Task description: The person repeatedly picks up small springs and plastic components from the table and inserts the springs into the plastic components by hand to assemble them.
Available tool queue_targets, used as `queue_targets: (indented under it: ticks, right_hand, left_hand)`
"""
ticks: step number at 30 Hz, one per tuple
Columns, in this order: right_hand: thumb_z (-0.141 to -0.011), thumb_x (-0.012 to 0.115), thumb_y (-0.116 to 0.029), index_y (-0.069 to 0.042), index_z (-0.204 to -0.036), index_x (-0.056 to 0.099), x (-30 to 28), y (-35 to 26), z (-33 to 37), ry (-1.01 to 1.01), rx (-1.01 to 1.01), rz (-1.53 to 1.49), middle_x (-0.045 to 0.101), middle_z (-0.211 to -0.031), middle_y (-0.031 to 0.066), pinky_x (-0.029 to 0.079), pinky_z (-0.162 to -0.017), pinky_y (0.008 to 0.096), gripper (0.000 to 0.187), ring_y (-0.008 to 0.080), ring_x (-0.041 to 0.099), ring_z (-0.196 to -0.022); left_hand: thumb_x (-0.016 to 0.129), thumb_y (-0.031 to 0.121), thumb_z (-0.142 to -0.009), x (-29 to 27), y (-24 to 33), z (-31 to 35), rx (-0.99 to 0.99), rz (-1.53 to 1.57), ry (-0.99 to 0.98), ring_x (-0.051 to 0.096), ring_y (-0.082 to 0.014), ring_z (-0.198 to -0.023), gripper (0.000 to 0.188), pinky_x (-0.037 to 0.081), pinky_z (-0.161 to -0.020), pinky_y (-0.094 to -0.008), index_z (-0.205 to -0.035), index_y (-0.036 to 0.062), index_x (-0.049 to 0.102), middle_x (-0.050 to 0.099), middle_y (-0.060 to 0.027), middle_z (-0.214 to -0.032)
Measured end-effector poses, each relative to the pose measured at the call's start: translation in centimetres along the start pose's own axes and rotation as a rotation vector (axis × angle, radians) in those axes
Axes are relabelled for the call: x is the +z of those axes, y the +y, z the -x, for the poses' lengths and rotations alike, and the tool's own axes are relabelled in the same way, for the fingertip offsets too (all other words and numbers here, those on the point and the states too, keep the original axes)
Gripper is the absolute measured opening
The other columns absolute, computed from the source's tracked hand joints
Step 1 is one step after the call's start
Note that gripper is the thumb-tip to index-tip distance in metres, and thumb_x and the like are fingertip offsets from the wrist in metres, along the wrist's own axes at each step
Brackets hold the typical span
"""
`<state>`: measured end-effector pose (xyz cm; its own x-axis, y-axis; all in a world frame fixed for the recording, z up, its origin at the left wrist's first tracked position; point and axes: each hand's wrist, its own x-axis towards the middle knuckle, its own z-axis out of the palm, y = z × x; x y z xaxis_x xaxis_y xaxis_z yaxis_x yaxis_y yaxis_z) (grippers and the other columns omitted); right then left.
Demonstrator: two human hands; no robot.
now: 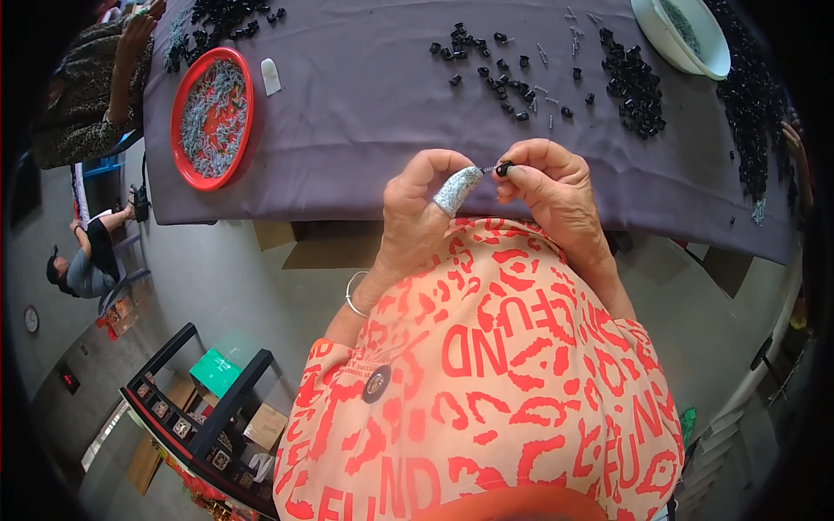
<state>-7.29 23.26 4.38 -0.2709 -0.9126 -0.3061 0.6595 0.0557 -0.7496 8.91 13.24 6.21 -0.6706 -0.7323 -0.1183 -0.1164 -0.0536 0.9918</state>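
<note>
Pinching tight on both sides here, and it's all happening just off the near edge of the purple-grey table [347, 122]! The left hand [413, 204], its thumb wrapped in a pale speckled cover [457, 190], has a thin screw [488, 168] nipped between thumb and index finger, the shank pointing across to the right. Facing it, the right hand [560, 184] grips a small black part [505, 168] between thumb and forefinger, other fingers curled beneath. Screw and part meet end to end between the two hands, right above the patterned apron [486, 347]; whether the tip sits inside is too small to call. A white bangle [350, 293] circles the left wrist. Out on the cloth, loose black parts [514, 89] lie scattered beyond the hands, with a denser pile [632, 94] to their right and a great dark heap [745, 104] down the right-hand side, next to a white bowl [716, 54] holding more screws. Over on the left, a red tray [207, 183] carries a thick spread of grey screws [213, 122], a small white object [271, 76] lying just beside it, and a co-worker in a patterned top [87, 113] is at that far-left edge.
</note>
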Motion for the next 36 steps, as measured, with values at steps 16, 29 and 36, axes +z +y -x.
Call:
queue_targets:
  ticks: [16, 29, 36]
  right_hand:
    - [-0.086, 0.062, 0.005, 0.003, -0.102, 0.063, 1.5, -0.4, 0.9, 0.113, -0.149, 0.316, 0.067, -0.089, 0.0048, 0.051, -0.072, 0.0209, 0.016, 0.0089, 0.063, -0.079]
    - [-0.086, 0.06, 0.008, 0.003, -0.1, 0.064, 1.2, 0.6, 0.4, 0.07, -0.265, 0.613, 0.063, -0.093, 0.0052, 0.051, -0.075, 0.0212, 0.015, 0.0092, 0.061, -0.083]
    - [-0.084, 0.059, 0.011, 0.002, -0.098, 0.065, 1.4, 0.1, -0.3, 0.086, -0.445, 0.765, 0.062, -0.094, 0.0069, 0.049, -0.073, 0.0227, 0.018, 0.0119, 0.06, -0.083]
  left_hand:
    - [0.065, 0.004, -0.089, 0.0, -0.9, 0.3, 0.047, -0.015, 0.001, 0.057, -0.0049, -0.08, 0.015, 0.047, -0.072, -0.0186, -0.102, -0.0001, 0.06, 0.063, 0.0009, -0.089]
    - [0.064, -0.001, -0.086, 1.0, -1.2, 0.1, -0.049, 0.1, 0.065, 0.06, -0.0073, -0.077, 0.012, 0.049, -0.068, -0.0204, -0.098, -0.002, 0.059, 0.064, -0.0031, -0.087]
    - [0.064, -0.001, -0.087, 1.7, -1.7, -0.8, -0.113, 0.365, 0.052, 0.061, -0.0087, -0.08, 0.014, 0.051, -0.07, -0.0215, -0.1, -0.0017, 0.06, 0.065, -0.0043, -0.089]
